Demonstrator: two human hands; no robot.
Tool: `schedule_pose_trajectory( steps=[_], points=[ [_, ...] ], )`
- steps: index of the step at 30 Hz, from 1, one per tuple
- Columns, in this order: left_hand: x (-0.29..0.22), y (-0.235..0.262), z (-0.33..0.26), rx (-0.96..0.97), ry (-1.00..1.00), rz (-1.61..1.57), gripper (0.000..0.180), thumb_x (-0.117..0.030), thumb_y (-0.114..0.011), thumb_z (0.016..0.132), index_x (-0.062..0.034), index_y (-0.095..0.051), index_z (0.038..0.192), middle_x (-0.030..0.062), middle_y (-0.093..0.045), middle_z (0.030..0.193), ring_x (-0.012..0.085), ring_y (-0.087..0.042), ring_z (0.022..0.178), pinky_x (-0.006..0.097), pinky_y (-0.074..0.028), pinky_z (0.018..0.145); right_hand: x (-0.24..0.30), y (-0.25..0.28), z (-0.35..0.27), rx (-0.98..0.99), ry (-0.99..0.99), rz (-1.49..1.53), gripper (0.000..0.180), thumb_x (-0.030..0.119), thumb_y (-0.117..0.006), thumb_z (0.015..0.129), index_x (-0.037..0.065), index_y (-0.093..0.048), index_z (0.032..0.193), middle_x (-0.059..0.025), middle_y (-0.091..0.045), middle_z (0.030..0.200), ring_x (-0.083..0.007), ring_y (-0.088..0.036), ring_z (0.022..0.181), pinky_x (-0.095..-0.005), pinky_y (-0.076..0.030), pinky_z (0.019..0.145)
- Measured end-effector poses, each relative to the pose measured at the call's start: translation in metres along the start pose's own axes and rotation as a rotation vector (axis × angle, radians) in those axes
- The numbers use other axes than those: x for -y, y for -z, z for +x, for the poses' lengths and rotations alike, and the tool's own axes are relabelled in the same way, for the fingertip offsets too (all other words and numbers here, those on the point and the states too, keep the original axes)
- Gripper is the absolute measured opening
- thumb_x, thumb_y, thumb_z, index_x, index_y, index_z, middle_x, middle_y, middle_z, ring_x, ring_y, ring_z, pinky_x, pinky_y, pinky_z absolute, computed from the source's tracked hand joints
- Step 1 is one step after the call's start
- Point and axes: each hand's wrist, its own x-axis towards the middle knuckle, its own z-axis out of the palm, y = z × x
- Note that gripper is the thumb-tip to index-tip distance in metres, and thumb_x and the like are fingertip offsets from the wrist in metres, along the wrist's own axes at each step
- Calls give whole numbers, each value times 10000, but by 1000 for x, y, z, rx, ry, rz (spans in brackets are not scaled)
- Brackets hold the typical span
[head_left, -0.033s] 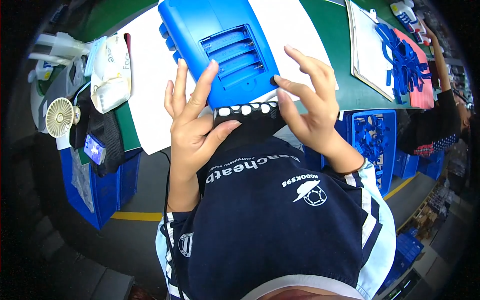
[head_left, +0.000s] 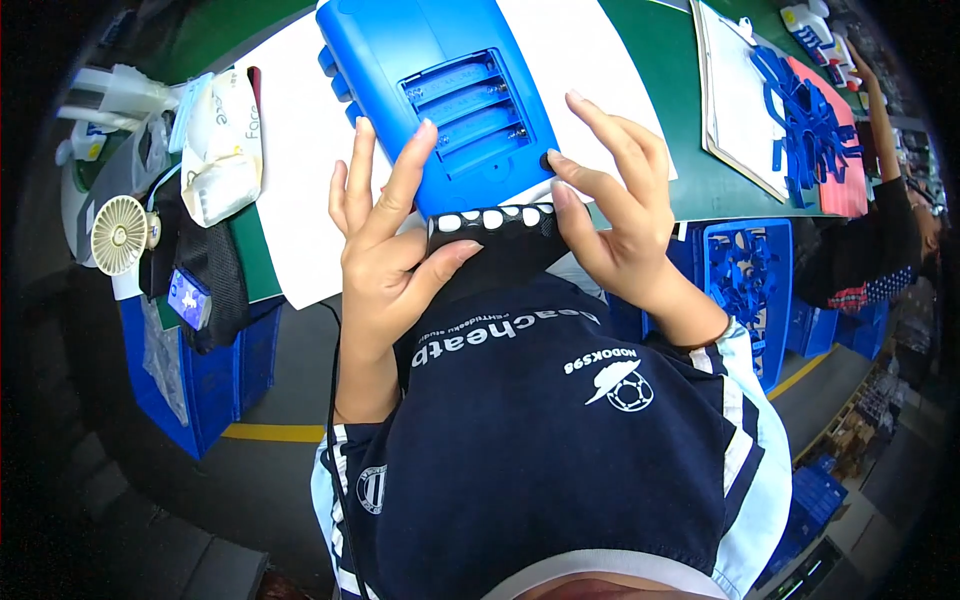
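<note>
A blue plastic housing (head_left: 372, 45) lies on white paper, its slotted battery compartment (head_left: 466, 112) facing up with no batteries in it. Close to my body is a black sheet (head_left: 500, 250) with a row of several white round spots along its far edge. My left hand (head_left: 385, 265) grips that sheet's left end, thumb on top; a stretched fingertip reaches the housing's left side. At the housing's near right corner sits a small black round pad (head_left: 546, 160), and my right hand's (head_left: 622, 200) index fingertip is against it. The other right fingers are spread, the thumb beside the sheet's right end.
To the left are a small fan (head_left: 120, 235), a tissue pack (head_left: 225, 150) and a phone-like device (head_left: 188, 298). A clipboard (head_left: 735, 100) and a pile of blue straps (head_left: 805, 125) lie right. Below stands a blue bin (head_left: 775, 300) of blue parts. Another person's arm (head_left: 878, 115) shows far right.
My right hand has shifted very slightly, its thumb a touch to the left. The housing, the black sheet and my left hand look unmoved.
</note>
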Motion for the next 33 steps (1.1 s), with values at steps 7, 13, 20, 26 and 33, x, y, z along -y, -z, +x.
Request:
schedule_pose_trajectory(
  steps=[7,13,20,26,33],
  points=[
    [1,-3,0,-18,-15,12,371,-304,-701,678,3,-556,528,99,-475,1318,387,-210,1330,540,-74,1029,7,23,9,201,-26,260,391,66,-713,654,7,-597,1023,-141,-587,1050,-267,-543,923,-344,-413,804],
    [1,-2,0,-30,-15,17,405,-322,-689,693,5,-539,507,107,-489,1302,387,-227,1324,542,-81,1024,14,10,7,187,-97,392,312,29,-723,653,31,-565,922,-83,-547,812,-244,-531,748,-322,-426,674],
    [2,-3,-1,-49,-15,9,423,-324,-694,684,5,-515,489,111,-497,1293,388,-233,1320,544,-89,1021,7,12,7,170,-133,471,268,19,-717,675,26,-575,903,-81,-558,770,-218,-553,676,-286,-445,587],
    [3,-1,-1,-37,-13,-13,421,-324,-696,679,1,-513,484,114,-492,1298,398,-228,1319,555,-78,1019,-2,24,11,231,-201,428,109,-6,-663,745,-20,-605,836,-98,-607,770,-161,-563,665,-242,-441,594],
    [4,3,2,64,-40,15,415,-363,-697,661,-6,-566,497,119,-426,1356,400,-152,1343,577,-40,1013,5,21,30,312,-589,997,140,-30,-647,776,-29,-570,893,-64,-589,849,-93,-580,789,-198,-482,697]
  ],
)
